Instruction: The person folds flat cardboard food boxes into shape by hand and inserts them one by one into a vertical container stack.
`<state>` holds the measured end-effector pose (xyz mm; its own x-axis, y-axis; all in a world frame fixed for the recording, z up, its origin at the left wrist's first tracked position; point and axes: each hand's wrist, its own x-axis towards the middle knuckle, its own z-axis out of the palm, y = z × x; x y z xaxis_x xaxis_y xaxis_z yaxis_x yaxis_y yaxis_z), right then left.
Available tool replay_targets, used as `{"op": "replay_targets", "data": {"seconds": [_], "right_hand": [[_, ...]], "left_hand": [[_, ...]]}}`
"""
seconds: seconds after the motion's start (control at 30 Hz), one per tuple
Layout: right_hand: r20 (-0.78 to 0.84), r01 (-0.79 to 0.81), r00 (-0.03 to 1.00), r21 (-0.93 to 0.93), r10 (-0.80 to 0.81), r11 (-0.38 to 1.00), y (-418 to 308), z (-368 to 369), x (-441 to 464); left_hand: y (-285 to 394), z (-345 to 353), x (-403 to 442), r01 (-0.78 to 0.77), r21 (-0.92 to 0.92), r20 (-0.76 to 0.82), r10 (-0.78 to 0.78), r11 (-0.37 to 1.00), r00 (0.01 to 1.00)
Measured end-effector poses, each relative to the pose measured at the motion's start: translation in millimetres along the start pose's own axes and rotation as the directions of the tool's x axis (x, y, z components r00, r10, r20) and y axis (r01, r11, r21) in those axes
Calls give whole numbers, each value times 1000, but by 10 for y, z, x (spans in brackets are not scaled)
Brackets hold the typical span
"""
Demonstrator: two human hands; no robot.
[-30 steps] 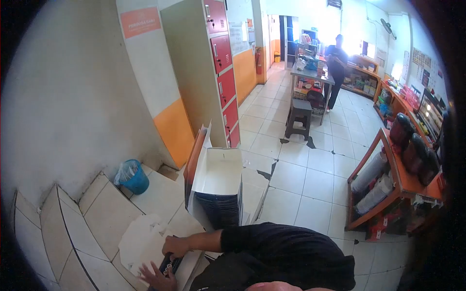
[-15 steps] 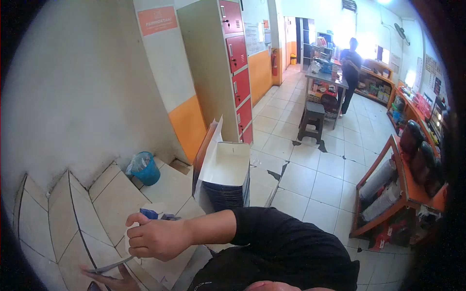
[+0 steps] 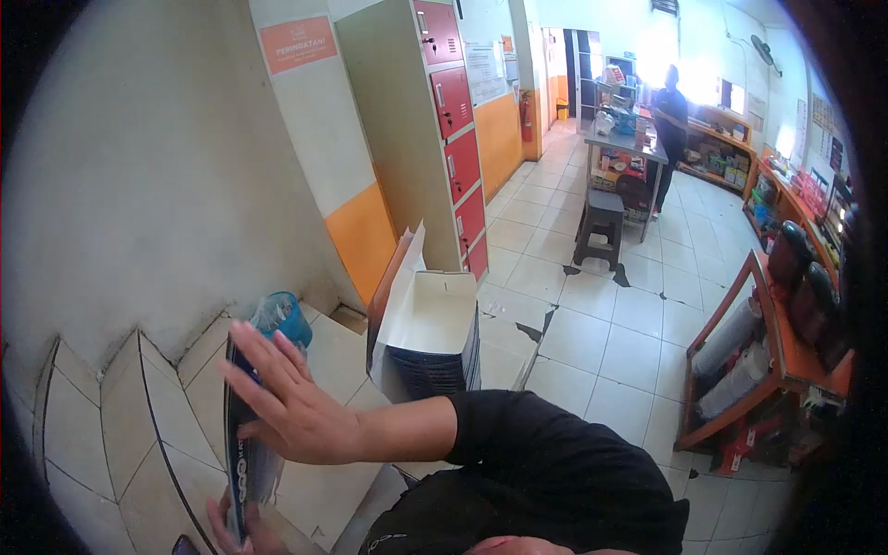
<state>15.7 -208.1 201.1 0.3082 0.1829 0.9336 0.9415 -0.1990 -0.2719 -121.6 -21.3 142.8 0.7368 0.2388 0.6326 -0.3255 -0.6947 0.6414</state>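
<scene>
Both hands are around a dark blue printed carton (image 3: 238, 462) that stands on edge at the lower left. My right hand (image 3: 296, 398) lies against its upper part with the fingers stretched out and apart. Lower down, my left hand (image 3: 242, 532) touches the bottom part of the carton, partly hidden and blurred. Beyond my right forearm a stack of nested dark blue cartons (image 3: 430, 370) stands with a white inside facing up.
Tiled steps (image 3: 120, 435) rise at the left, with a blue bin (image 3: 294, 324) behind my right hand. Red lockers (image 3: 453, 102) stand ahead. Farther off are a grey stool (image 3: 601, 227), a metal table and a person (image 3: 671, 120). An orange shelf (image 3: 777, 333) holds rolls.
The flat white and blue piece has become an upright carton between my hands. My right hand has opened from a curled shape and moved up. The view has shifted to the right.
</scene>
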Motion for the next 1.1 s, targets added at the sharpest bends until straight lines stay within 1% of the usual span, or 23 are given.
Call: {"op": "replay_targets", "data": {"seconds": [0.1,0.17,0.23,0.27,0.3,0.37,0.4,0.43,0.47,0.5,0.53,0.57,0.6,0.67,0.7,0.8,0.87,0.9,0.93,1.0,1.03,1.1], "right_hand": [[180,-180,975,295,131,938,46,-17,-5],[355,-164,933,255,65,953,51,-163,51],[515,-160,857,253,7,954,90,-296,106],[585,-166,811,276,-28,947,116,-313,127],[651,-171,755,307,-76,936,123,-292,121],[591,-155,799,384,-113,910,201,-174,16],[559,-147,819,427,-132,892,223,-115,-37],[522,-242,852,434,-23,868,210,-75,-82],[494,-343,865,444,94,828,196,-49,-133],[449,-389,878,465,167,795,178,-20,-173],[409,-437,879,485,245,757,176,16,-208],[363,-441,887,482,286,757,179,65,-249],[312,-442,893,477,324,760,159,82,-295],[319,-482,876,568,361,668,177,93,-320],[315,-496,868,604,384,624,199,86,-321],[453,-576,817,677,357,458,234,78,-364],[515,-606,795,704,321,371,217,97,-357],[543,-618,786,715,297,328,216,114,-370],[567,-628,777,723,272,287,221,125,-384],[585,-606,794,739,167,293,265,137,-395],[589,-594,800,748,114,298,282,145,-394],[582,-570,813,786,27,240,292,159,-359]], "left_hand": [[-119,8,8,-82,-100,207,102,992,973],[-206,-55,34,-105,-177,332,160,979,930],[-292,-109,51,-125,-259,421,228,958,878],[-335,-124,52,-135,-296,438,260,946,860],[-371,-110,32,-156,-334,415,293,930,862],[-415,-68,-75,-193,-361,272,301,912,914],[-397,9,-93,-165,-308,141,216,937,966],[-377,86,-113,-119,-265,6,125,957,992],[-265,171,25,-136,-66,-162,124,989,979],[-151,257,163,-80,129,-325,119,988,938],[-125,303,278,-30,394,-423,210,919,881],[-268,392,284,11,572,-476,320,820,819],[-416,471,221,68,722,-492,441,689,751],[-515,582,109,97,488,-487,178,867,855],[-568,614,101,118,346,-450,54,931,892],[-785,565,119,-69,71,-346,89,995,934],[-930,435,169,-59,-173,-150,33,983,988],[-960,374,178,-33,-296,-47,20,955,999],[-943,323,175,5,-316,21,2,949,1000],[-868,213,200,73,-349,165,-16,934,986],[-857,176,192,70,-317,184,-11,946,983],[-835,129,177,62,-257,219,-4,964,976]]}}
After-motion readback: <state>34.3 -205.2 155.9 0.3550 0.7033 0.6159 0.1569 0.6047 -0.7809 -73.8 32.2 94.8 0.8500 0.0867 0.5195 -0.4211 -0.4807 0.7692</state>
